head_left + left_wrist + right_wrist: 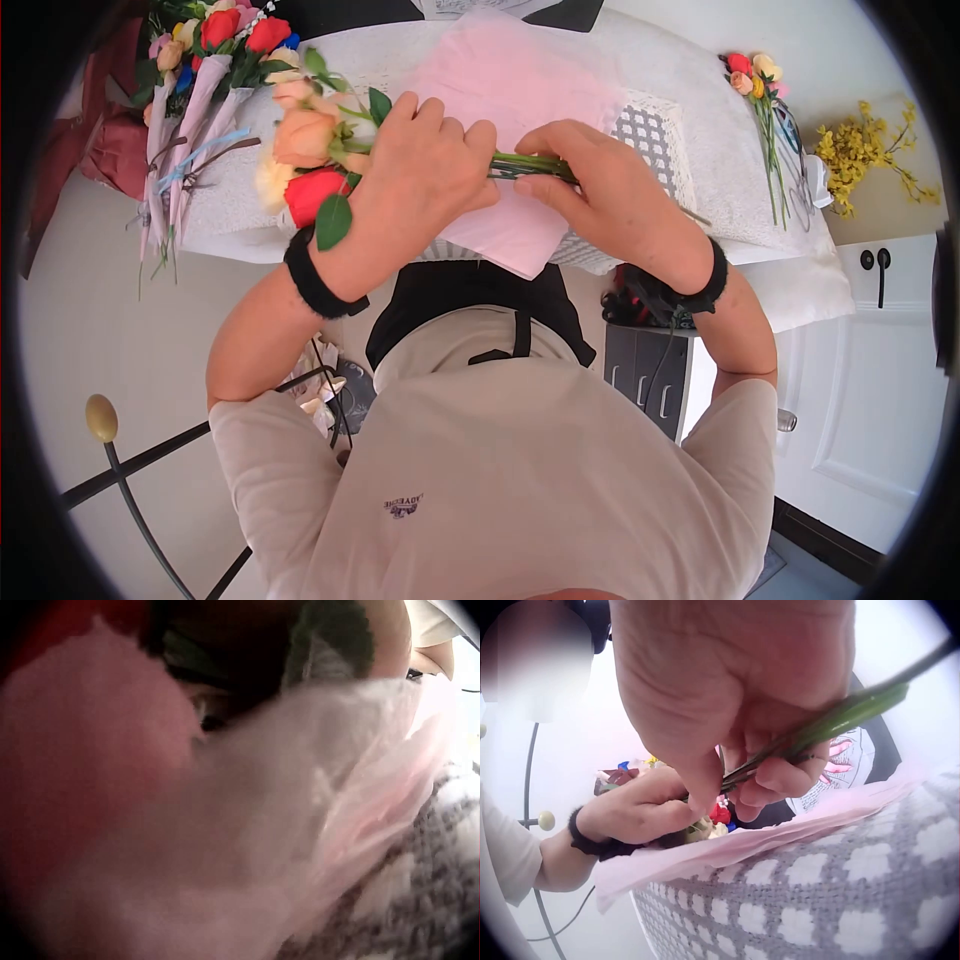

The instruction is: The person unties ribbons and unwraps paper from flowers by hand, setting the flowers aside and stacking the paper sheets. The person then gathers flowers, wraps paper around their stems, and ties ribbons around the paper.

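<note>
A bunch of roses lies sideways in the hands, with an orange rose (303, 138) and a red rose (315, 196) at its left end. My left hand (425, 160) grips the stems just below the blooms. Around the green stems (535, 167) farther right, the fingers and thumb of my right hand (615, 195) pinch; the right wrist view shows this hand (727, 697) holding the stems (840, 720). Pink wrapping paper (510, 70) lies under the hands. In the left wrist view, blurred pale paper (225, 825) and a leaf (330, 645) fill much of the picture.
Wrapped bouquets (190, 140) rest at the table's left end. Loose flowers (755, 75) with long stems lie at the right, beside scissors (803, 185) and yellow blossoms (860, 160). A white lace-edged cloth (730, 160) covers the table. Drawers (645, 370) stand below.
</note>
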Available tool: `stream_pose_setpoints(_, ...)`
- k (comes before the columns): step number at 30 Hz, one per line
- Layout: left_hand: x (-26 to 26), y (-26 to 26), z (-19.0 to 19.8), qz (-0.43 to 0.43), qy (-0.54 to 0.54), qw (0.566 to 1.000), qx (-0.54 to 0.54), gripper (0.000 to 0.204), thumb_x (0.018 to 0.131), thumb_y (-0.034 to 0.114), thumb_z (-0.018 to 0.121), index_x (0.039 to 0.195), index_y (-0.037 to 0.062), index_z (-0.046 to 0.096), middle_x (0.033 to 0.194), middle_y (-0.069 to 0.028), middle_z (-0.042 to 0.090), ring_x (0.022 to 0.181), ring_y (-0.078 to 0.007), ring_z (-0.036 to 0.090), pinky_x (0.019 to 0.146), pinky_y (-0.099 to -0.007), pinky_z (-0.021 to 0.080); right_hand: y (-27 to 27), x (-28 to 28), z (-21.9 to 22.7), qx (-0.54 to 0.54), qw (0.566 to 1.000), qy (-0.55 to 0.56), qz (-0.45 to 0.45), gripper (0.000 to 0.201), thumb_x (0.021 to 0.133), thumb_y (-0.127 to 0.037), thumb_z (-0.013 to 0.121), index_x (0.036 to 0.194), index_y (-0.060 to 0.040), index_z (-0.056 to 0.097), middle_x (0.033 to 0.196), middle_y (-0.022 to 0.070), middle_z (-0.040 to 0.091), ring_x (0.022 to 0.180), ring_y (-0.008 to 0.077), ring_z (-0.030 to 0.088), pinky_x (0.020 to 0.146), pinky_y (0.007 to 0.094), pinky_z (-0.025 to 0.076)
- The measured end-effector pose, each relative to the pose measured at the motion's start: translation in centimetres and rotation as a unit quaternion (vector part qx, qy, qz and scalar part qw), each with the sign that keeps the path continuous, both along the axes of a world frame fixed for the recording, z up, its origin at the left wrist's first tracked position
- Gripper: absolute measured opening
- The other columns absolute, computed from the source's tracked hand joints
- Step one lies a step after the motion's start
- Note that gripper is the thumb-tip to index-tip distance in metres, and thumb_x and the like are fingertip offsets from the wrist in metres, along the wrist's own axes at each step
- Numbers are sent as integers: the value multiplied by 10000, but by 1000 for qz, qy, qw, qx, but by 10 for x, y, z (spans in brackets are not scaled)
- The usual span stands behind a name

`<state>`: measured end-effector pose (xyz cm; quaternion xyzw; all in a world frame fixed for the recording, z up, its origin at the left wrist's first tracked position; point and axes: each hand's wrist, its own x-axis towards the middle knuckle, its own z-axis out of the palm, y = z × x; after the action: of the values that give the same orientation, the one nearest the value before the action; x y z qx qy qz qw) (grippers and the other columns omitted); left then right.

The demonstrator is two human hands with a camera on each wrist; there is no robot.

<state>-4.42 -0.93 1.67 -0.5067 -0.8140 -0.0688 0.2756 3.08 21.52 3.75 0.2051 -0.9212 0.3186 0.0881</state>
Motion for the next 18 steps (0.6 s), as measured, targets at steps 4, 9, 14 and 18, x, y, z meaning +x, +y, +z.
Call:
stream_pose_setpoints(4, 11, -6, 5, 65, 4, 997, -37, 330, 739, 228, 790, 846, 75, 518, 675, -77, 541, 750, -263, 538, 773, -390, 418, 0, -1, 6, 30, 976, 213, 44, 306, 843, -71, 801, 1120, -66, 673, 1116, 128, 682, 981, 348, 651, 799, 430, 533)
stream_pose_setpoints(9, 12, -8, 0, 85, -14, 996, -17, 339, 745, 228, 788, 850, 70, 508, 666, -78, 537, 734, -265, 534, 766, -391, 417, 10, 25, 16, 79, 966, 203, 136, 402, 743, -51, 833, 1115, -81, 685, 1142, 86, 664, 1025, 321, 621, 836, 419, 523)
stream_pose_setpoints(14, 14, -5, 0, 85, -12, 996, -17, 348, 734, 222, 798, 852, 72, 508, 672, -77, 535, 736, -268, 536, 763, -393, 421, 13, 36, 13, 127, 971, 140, 145, 458, 689, -67, 842, 1122, -87, 695, 1197, 73, 646, 1098, 316, 594, 898, 437, 495)
stream_pose_setpoints(18, 12, -5, 8, 90, 8, 996, -8, 354, 722, 224, 805, 847, 75, 509, 671, -78, 534, 742, -268, 540, 765, -396, 424, 11, 36, 9, 155, 966, 154, 138, 476, 677, -80, 842, 1132, -90, 700, 1212, 69, 641, 1137, 307, 582, 919, 433, 477)
